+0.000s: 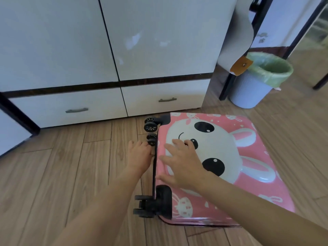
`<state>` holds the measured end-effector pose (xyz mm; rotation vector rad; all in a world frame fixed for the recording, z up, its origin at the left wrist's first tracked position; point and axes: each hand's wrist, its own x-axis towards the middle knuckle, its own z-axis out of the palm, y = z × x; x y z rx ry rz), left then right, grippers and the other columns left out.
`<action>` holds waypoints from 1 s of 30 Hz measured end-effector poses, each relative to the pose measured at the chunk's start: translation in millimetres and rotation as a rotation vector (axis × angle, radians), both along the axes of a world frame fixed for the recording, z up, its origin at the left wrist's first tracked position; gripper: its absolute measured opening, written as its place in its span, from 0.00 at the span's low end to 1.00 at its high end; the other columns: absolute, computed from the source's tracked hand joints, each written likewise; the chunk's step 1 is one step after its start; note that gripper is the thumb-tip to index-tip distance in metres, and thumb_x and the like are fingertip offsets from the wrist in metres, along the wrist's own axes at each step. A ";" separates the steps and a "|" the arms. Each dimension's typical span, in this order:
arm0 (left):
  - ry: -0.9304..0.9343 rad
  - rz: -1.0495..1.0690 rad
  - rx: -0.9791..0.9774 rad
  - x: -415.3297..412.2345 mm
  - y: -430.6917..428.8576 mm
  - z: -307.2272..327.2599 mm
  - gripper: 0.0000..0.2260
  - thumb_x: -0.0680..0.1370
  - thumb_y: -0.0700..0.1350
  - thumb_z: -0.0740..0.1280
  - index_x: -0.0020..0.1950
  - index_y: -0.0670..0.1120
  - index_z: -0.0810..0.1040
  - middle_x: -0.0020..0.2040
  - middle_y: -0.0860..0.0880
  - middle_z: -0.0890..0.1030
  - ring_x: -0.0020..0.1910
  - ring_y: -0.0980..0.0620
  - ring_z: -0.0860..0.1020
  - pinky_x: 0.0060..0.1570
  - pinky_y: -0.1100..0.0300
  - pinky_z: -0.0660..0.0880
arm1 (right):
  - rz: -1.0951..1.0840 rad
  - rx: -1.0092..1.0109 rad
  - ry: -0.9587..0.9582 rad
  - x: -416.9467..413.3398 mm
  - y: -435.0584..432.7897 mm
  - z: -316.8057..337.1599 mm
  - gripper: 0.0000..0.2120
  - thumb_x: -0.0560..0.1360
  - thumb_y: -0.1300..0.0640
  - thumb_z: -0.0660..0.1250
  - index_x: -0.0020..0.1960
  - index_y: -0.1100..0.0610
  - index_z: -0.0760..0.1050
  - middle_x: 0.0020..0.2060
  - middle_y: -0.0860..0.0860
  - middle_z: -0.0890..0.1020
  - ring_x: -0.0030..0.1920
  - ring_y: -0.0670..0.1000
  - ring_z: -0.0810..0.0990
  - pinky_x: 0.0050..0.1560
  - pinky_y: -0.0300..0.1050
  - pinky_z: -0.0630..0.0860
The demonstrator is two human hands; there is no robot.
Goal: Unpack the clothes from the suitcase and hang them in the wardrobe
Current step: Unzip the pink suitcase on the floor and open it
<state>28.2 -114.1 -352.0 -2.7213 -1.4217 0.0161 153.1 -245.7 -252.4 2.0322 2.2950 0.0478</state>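
Your forearms [106, 201] extend toward the white panelled wardrobe [62, 41], before which the pink hard-shell rabbit-print suitcase [248, 189] lies shut: brace its lid with your right hand [182, 167], fingers spread flat, and seek the zip with your left hand [140, 153], fingers curled at the wheel-side seam, grip indeterminate.

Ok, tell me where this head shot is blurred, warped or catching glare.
Head view: wide-angle warp bows the wardrobe door seams and the floor planks. The near wheels are smeared with blur. Soft glare sits on the suitcase, mostly on its glossy white ear. The daylight is even and the shadows are faint.
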 end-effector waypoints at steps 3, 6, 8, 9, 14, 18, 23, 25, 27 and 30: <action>-0.051 0.063 -0.007 6.5 1.7 -2.3 0.07 0.77 0.49 0.62 0.49 0.50 0.78 0.51 0.52 0.79 0.54 0.49 0.75 0.59 0.50 0.63 | 0.075 0.065 0.067 8.6 6.9 -5.4 0.31 0.70 0.30 0.49 0.47 0.49 0.82 0.50 0.52 0.80 0.57 0.58 0.75 0.57 0.62 0.69; -0.085 0.134 0.007 11.9 6.0 -1.8 0.07 0.77 0.49 0.61 0.48 0.50 0.78 0.50 0.52 0.79 0.52 0.50 0.75 0.57 0.52 0.63 | 0.134 0.130 0.100 11.1 11.1 -8.1 0.30 0.69 0.30 0.51 0.42 0.49 0.83 0.46 0.51 0.80 0.54 0.56 0.77 0.56 0.63 0.71; -0.084 0.165 -0.011 18.3 10.3 -1.9 0.07 0.77 0.48 0.61 0.48 0.49 0.78 0.51 0.51 0.79 0.53 0.49 0.75 0.57 0.52 0.63 | 0.161 0.147 0.110 14.8 13.9 -9.7 0.29 0.69 0.31 0.51 0.41 0.49 0.83 0.45 0.51 0.79 0.52 0.56 0.77 0.55 0.62 0.71; -0.089 0.182 -0.018 21.1 12.5 -1.1 0.08 0.77 0.48 0.61 0.49 0.48 0.78 0.52 0.51 0.79 0.54 0.49 0.75 0.57 0.52 0.62 | 0.173 0.155 0.118 15.7 14.5 -10.3 0.29 0.68 0.31 0.51 0.41 0.50 0.83 0.44 0.51 0.79 0.51 0.56 0.76 0.55 0.62 0.71; -0.176 0.289 -0.074 31.9 18.7 -0.7 0.07 0.77 0.47 0.61 0.50 0.47 0.77 0.54 0.50 0.79 0.53 0.48 0.76 0.59 0.52 0.62 | 0.228 0.196 0.112 20.0 16.2 -13.2 0.25 0.68 0.32 0.60 0.42 0.51 0.82 0.44 0.52 0.79 0.49 0.57 0.76 0.54 0.61 0.71; -0.247 0.363 -0.085 37.6 20.9 -2.8 0.06 0.76 0.44 0.61 0.46 0.48 0.77 0.51 0.49 0.79 0.48 0.47 0.77 0.57 0.53 0.61 | 0.236 0.215 0.107 21.3 16.6 -12.2 0.22 0.66 0.33 0.66 0.40 0.51 0.82 0.43 0.52 0.78 0.48 0.57 0.76 0.53 0.62 0.72; -0.263 0.437 -0.087 46.0 33.2 -0.2 0.06 0.74 0.42 0.62 0.43 0.46 0.78 0.46 0.49 0.80 0.45 0.47 0.77 0.55 0.53 0.61 | 0.228 0.176 0.108 20.8 15.9 -11.3 0.23 0.69 0.36 0.66 0.44 0.55 0.82 0.46 0.53 0.77 0.52 0.59 0.75 0.59 0.64 0.67; -0.255 0.457 -0.089 49.3 36.8 0.5 0.07 0.74 0.43 0.61 0.42 0.47 0.78 0.44 0.50 0.80 0.45 0.47 0.77 0.55 0.53 0.60 | 0.223 0.190 0.085 20.4 15.2 -11.9 0.22 0.68 0.36 0.67 0.43 0.55 0.82 0.44 0.53 0.77 0.51 0.59 0.75 0.58 0.64 0.68; -0.252 0.485 -0.088 52.8 39.1 -0.1 0.08 0.75 0.43 0.60 0.41 0.47 0.78 0.42 0.50 0.79 0.45 0.48 0.76 0.55 0.53 0.60 | 0.228 0.196 0.094 20.8 15.2 -13.2 0.21 0.67 0.37 0.67 0.42 0.55 0.82 0.44 0.53 0.77 0.50 0.59 0.76 0.57 0.64 0.69; -0.267 0.521 -0.080 55.6 39.9 -0.6 0.07 0.75 0.43 0.60 0.39 0.47 0.77 0.40 0.49 0.79 0.44 0.48 0.75 0.53 0.53 0.59 | 0.231 0.207 0.102 21.4 15.7 -14.5 0.21 0.68 0.37 0.67 0.44 0.55 0.82 0.46 0.53 0.77 0.52 0.59 0.75 0.58 0.65 0.68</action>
